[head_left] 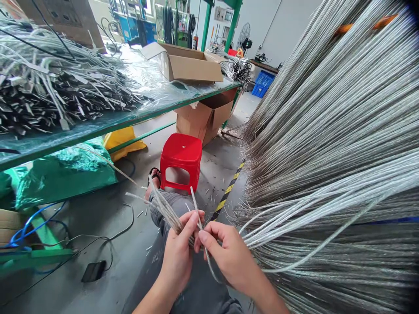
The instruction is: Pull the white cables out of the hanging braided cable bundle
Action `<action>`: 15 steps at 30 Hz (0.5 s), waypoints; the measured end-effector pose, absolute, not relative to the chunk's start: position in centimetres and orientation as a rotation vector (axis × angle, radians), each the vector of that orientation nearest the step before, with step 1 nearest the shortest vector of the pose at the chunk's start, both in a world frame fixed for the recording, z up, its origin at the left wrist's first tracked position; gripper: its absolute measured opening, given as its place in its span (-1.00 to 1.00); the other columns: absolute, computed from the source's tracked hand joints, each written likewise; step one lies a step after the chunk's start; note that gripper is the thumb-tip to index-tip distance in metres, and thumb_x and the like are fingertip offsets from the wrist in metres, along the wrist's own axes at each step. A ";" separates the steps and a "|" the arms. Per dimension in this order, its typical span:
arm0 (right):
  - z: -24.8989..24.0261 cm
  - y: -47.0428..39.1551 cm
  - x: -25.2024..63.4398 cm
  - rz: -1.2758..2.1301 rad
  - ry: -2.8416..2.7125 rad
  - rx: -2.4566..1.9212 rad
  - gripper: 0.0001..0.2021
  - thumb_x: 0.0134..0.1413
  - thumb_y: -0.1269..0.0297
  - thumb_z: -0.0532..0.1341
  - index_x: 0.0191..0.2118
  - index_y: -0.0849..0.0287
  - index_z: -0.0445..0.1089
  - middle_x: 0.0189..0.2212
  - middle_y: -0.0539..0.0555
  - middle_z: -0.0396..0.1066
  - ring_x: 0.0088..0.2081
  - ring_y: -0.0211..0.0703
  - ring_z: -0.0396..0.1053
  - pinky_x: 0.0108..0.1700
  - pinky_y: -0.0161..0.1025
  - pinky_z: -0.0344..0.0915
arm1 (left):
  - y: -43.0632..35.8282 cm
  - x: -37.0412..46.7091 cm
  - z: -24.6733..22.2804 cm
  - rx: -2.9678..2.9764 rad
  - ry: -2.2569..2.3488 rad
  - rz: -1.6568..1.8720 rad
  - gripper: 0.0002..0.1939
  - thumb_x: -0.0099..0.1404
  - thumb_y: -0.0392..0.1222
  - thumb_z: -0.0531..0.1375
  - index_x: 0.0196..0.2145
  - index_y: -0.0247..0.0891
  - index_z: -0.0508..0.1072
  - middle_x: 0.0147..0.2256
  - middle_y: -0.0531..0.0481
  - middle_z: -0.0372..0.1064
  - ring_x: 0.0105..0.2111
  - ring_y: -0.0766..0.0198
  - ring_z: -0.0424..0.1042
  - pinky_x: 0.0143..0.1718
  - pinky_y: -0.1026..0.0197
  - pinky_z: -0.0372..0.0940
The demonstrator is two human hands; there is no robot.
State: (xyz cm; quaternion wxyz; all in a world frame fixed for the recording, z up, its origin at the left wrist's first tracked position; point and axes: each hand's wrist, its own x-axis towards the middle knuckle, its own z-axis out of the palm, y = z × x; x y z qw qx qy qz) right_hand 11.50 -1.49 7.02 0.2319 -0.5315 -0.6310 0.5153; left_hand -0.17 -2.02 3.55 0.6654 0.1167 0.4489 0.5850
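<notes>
From my end, the mass of grey wires (327, 122) right of the red stool (173, 146) is largest, running out past the edge of my view. The bench (153, 89) stands beyond and to the left of the stool. Under it, left of the stool, lies a green plastic sack (65, 183), its contents covered. Just behind the stool stands a floor carton (191, 120), its inside too dark for me to read; above that, on the bench, the front wall of an open carton (196, 69) hides its bottom. Nearer me than the stool, my left hand (178, 253) grips a bundle of short cables (165, 211), while my right hand (229, 250) pinches a single strand (194, 201) beside it, the overlapping fingers covering where strand and bundle meet.
</notes>
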 end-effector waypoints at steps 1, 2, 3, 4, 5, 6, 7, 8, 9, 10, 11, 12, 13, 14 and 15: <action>7.1 -1.6 11.5 1.386 -1.768 -1.479 -0.67 0.30 0.16 0.09 -0.43 0.15 0.44 -0.58 -0.08 0.37 -0.52 -0.30 0.28 -0.41 -0.34 0.13 | -2.0 -0.2 3.6 0.271 1.021 1.325 -0.68 0.09 -0.01 0.37 -0.30 -0.32 0.58 -0.49 0.08 0.38 -0.65 0.51 0.14 -0.65 0.40 0.08; 7.1 -1.6 11.5 1.358 -1.799 -1.495 -0.68 0.29 0.16 0.10 -0.43 0.14 0.46 -0.58 -0.09 0.37 -0.54 -0.31 0.26 -0.42 -0.34 0.10 | -2.0 -0.3 3.5 0.279 1.027 1.333 -0.68 0.09 -0.02 0.38 -0.28 -0.31 0.59 -0.46 0.06 0.41 -0.64 0.51 0.16 -0.65 0.42 0.08; 7.2 -1.7 11.6 1.338 -1.827 -1.506 -0.70 0.29 0.16 0.11 -0.42 0.12 0.47 -0.58 -0.10 0.36 -0.55 -0.31 0.23 -0.44 -0.34 0.07 | -1.9 -0.3 3.5 0.293 1.028 1.341 -0.68 0.08 -0.03 0.39 -0.27 -0.31 0.59 -0.45 0.05 0.42 -0.63 0.52 0.17 -0.64 0.43 0.08; 7.2 -1.7 11.7 1.329 -1.848 -1.507 -0.71 0.28 0.16 0.12 -0.41 0.11 0.49 -0.58 -0.10 0.36 -0.55 -0.31 0.22 -0.45 -0.34 0.05 | -1.9 -0.4 3.5 0.310 1.028 1.344 -0.68 0.08 -0.04 0.39 -0.26 -0.30 0.59 -0.45 0.05 0.43 -0.64 0.52 0.17 -0.63 0.43 0.09; 7.3 -1.7 11.9 1.325 -1.860 -1.498 -0.71 0.29 0.15 0.12 -0.40 0.09 0.50 -0.57 -0.10 0.37 -0.54 -0.31 0.22 -0.45 -0.33 0.05 | -1.8 -0.6 3.6 0.327 1.027 1.344 -0.68 0.08 -0.04 0.39 -0.25 -0.29 0.59 -0.47 0.05 0.43 -0.64 0.53 0.16 -0.63 0.44 0.09; 7.3 -1.7 12.0 1.317 -1.866 -1.486 -0.70 0.29 0.15 0.11 -0.39 0.09 0.50 -0.55 -0.10 0.38 -0.51 -0.30 0.24 -0.44 -0.33 0.05 | -1.8 -0.7 3.6 0.343 1.025 1.339 -0.68 0.08 -0.04 0.39 -0.25 -0.29 0.59 -0.49 0.07 0.42 -0.65 0.53 0.16 -0.63 0.44 0.10; 7.3 -1.8 12.2 1.297 -1.872 -1.479 -0.70 0.30 0.16 0.11 -0.39 0.09 0.50 -0.53 -0.08 0.40 -0.48 -0.28 0.27 -0.41 -0.33 0.07 | -1.8 -0.8 3.6 0.354 1.027 1.332 -0.67 0.06 -0.03 0.40 -0.26 -0.29 0.59 -0.52 0.08 0.41 -0.66 0.52 0.15 -0.63 0.43 0.11; 7.3 -1.8 12.3 1.262 -1.883 -1.481 -0.71 0.30 0.18 0.11 -0.39 0.10 0.50 -0.50 -0.07 0.41 -0.44 -0.26 0.30 -0.38 -0.33 0.10 | -1.8 -0.9 3.7 0.357 1.034 1.324 -0.65 0.03 -0.02 0.41 -0.27 -0.29 0.60 -0.55 0.09 0.40 -0.67 0.51 0.16 -0.64 0.43 0.11; 7.2 -1.9 12.5 1.214 -1.901 -1.491 -0.73 0.28 0.22 0.13 -0.40 0.11 0.49 -0.47 -0.06 0.43 -0.39 -0.25 0.33 -0.34 -0.33 0.13 | -1.8 -1.1 3.7 0.353 1.047 1.315 -0.63 -0.01 -0.01 0.43 -0.29 -0.28 0.60 -0.57 0.09 0.39 -0.67 0.49 0.17 -0.65 0.43 0.12; 7.2 -2.0 12.6 1.156 -1.924 -1.508 -0.79 0.25 0.27 0.18 -0.39 0.11 0.49 -0.43 -0.06 0.45 -0.34 -0.24 0.36 -0.30 -0.34 0.15 | -1.7 -1.2 3.6 0.344 1.068 1.305 -0.61 -0.07 0.00 0.46 -0.31 -0.28 0.60 -0.61 0.10 0.37 -0.67 0.46 0.19 -0.66 0.42 0.13; 7.1 -2.0 12.7 1.094 -1.952 -1.527 -0.87 0.19 0.32 0.23 -0.37 0.11 0.48 -0.38 -0.06 0.47 -0.28 -0.23 0.38 -0.24 -0.34 0.17 | -1.7 -1.4 3.4 0.333 1.086 1.300 -0.59 -0.13 0.00 0.48 -0.32 -0.26 0.61 -0.60 0.08 0.40 -0.66 0.43 0.22 -0.66 0.40 0.16; 7.0 -2.0 12.9 1.034 -1.985 -1.542 -0.95 0.13 0.36 0.28 -0.34 0.09 0.48 -0.34 -0.06 0.48 -0.23 -0.22 0.39 -0.19 -0.34 0.18 | -1.6 -1.6 3.1 0.317 1.102 1.298 -0.57 -0.19 0.01 0.50 -0.35 -0.23 0.61 -0.59 0.07 0.43 -0.65 0.40 0.25 -0.67 0.38 0.18; 6.8 -2.0 13.0 0.975 -2.020 -1.556 -0.93 0.09 0.38 0.31 -0.30 0.07 0.49 -0.29 -0.07 0.49 -0.18 -0.21 0.40 -0.14 -0.34 0.19 | -1.5 -1.7 2.7 0.313 1.111 1.282 -0.56 -0.23 0.03 0.50 -0.37 -0.22 0.61 -0.56 0.05 0.46 -0.64 0.35 0.30 -0.67 0.36 0.21; 6.6 -1.9 13.2 0.921 -2.056 -1.576 -0.89 0.06 0.38 0.32 -0.27 0.04 0.49 -0.26 -0.07 0.50 -0.14 -0.20 0.40 -0.10 -0.33 0.19 | -1.4 -1.9 2.3 0.312 1.132 1.261 -0.55 -0.27 0.05 0.51 -0.40 -0.21 0.62 -0.55 0.03 0.48 -0.62 0.30 0.33 -0.67 0.32 0.25; 6.4 -1.8 13.4 0.866 -2.091 -1.610 -0.87 0.06 0.37 0.32 -0.24 0.03 0.49 -0.23 -0.06 0.51 -0.12 -0.18 0.40 -0.07 -0.30 0.20 | -1.3 -2.0 1.9 0.318 1.147 1.239 -0.54 -0.31 0.07 0.51 -0.43 -0.19 0.62 -0.54 0.01 0.50 -0.61 0.25 0.36 -0.67 0.29 0.28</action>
